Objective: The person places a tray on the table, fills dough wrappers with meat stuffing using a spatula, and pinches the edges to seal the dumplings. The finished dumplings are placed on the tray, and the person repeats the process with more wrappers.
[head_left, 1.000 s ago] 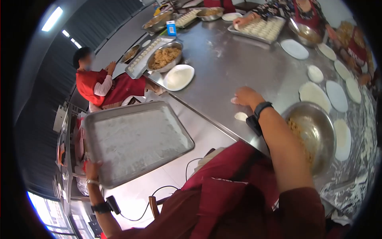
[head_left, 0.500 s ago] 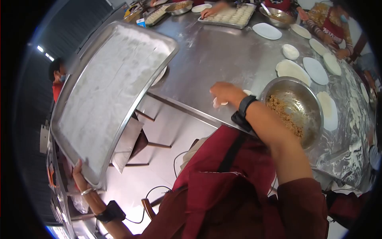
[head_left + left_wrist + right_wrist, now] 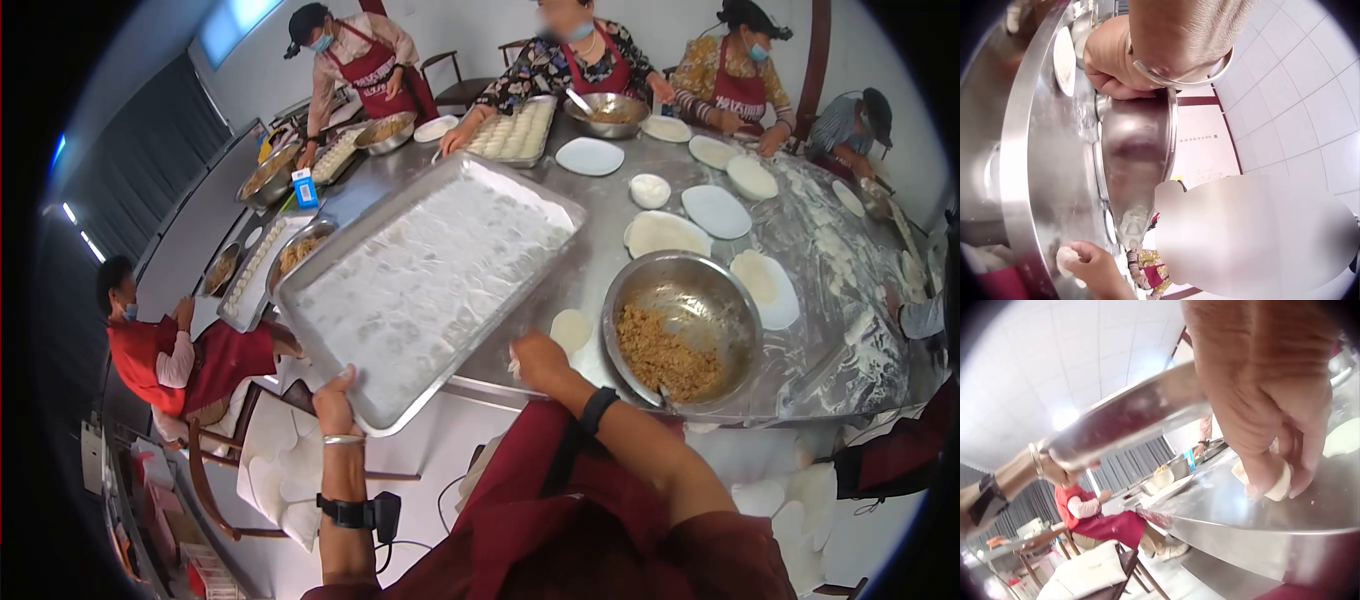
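My left hand (image 3: 335, 402) grips a large metal tray (image 3: 430, 275) by its near left corner, thumb over the rim. The tray is dusted with white flour and slants over the table's edge. At the front edge of the steel table my right hand (image 3: 545, 362) pinches a small folded piece of dough (image 3: 1280, 486) between thumb and fingers. The fingers hide part of the dough. Beside that hand lies a round dough wrapper (image 3: 572, 330). To its right stands a steel bowl (image 3: 738, 310) with brown filling (image 3: 660, 350) inside.
White plates (image 3: 716, 212) and a small bowl of flour (image 3: 650, 191) stand beyond the steel bowl. Loose flour covers the table's right side. Across the table, people work by a tray of dumplings (image 3: 515, 132). A chair (image 3: 275, 460) stands below the raised tray.
My left hand has swung the tray up and rightward from beside the table to over its edge. My right hand has stayed near the table's front edge, where dough now shows in its fingers.
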`<action>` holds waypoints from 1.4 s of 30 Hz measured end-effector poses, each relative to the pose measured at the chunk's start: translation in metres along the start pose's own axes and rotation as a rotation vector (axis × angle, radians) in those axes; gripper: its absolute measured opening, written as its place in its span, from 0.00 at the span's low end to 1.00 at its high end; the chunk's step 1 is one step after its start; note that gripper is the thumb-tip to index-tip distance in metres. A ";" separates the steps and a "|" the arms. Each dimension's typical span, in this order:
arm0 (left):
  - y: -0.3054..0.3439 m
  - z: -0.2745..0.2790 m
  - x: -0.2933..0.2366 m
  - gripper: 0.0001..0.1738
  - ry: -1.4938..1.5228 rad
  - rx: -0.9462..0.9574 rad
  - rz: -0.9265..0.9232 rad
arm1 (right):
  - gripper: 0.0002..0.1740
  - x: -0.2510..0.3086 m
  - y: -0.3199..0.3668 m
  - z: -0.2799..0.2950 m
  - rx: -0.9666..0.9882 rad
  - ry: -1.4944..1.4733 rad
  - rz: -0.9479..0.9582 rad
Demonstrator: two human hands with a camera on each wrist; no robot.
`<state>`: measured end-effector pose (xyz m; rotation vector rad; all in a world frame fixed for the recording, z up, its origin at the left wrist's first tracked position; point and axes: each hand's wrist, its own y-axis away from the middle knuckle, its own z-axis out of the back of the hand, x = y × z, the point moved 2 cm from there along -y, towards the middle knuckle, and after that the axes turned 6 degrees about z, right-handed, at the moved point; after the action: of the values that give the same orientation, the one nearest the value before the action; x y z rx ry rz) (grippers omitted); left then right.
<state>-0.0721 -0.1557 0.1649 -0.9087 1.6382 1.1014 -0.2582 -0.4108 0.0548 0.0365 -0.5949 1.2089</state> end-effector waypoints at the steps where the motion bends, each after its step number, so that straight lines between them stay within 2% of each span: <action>1: -0.006 -0.013 0.010 0.18 0.026 -0.003 -0.005 | 0.12 -0.004 0.002 0.003 0.031 -0.145 -0.023; 2: -0.007 -0.026 0.017 0.17 0.052 -0.010 -0.008 | 0.12 -0.007 0.004 0.004 0.066 -0.291 -0.045; 5: -0.005 -0.056 0.038 0.12 0.133 -0.050 0.033 | 0.15 -0.004 0.028 0.007 0.241 -1.020 -0.382; 8: -0.015 -0.072 0.071 0.09 0.230 -0.075 0.062 | 0.19 0.007 0.056 0.026 0.272 -1.415 -0.547; 11: -0.003 -0.095 0.089 0.08 0.280 -0.120 0.099 | 0.20 0.019 0.080 0.055 0.258 -1.602 -0.632; 14: 0.002 -0.108 0.112 0.07 0.305 -0.184 0.144 | 0.20 0.028 0.096 0.076 0.249 -1.512 -0.653; 18: 0.006 -0.106 0.149 0.11 0.234 -0.266 0.175 | 0.17 0.034 0.108 0.083 0.139 -1.357 -0.592; 20: 0.007 -0.101 0.170 0.11 0.223 -0.298 0.177 | 0.16 0.032 0.109 0.088 0.102 -1.144 -0.539; 23: 0.029 -0.097 0.146 0.14 0.100 -0.088 0.291 | 0.14 0.035 0.098 0.109 -0.001 -0.821 -0.415; 26: 0.044 -0.061 0.114 0.20 -0.232 0.341 0.560 | 0.16 0.041 0.095 0.136 -0.111 -0.574 -0.301; 29: 0.075 -0.066 0.077 0.26 -0.232 0.538 0.383 | 0.18 0.042 0.088 0.155 -0.195 -0.482 -0.220; 32: 0.100 -0.125 0.043 0.33 -0.010 0.791 0.473 | 0.18 0.057 0.080 0.173 -0.220 -0.465 -0.182; 36: 0.119 -0.203 0.047 0.37 0.411 1.235 0.706 | 0.20 0.061 0.078 0.186 -0.345 -0.342 -0.066; 39: 0.139 -0.238 0.028 0.36 0.445 1.326 0.666 | 0.23 0.055 0.085 0.193 -0.496 -0.135 -0.022; 42: 0.140 -0.249 0.037 0.31 0.456 1.354 0.693 | 0.24 0.049 0.097 0.193 -0.625 -0.165 -0.058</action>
<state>-0.2825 -0.3476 0.2060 0.3743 2.5562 -0.0592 -0.4123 -0.3966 0.2130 -0.3745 -1.0873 0.9261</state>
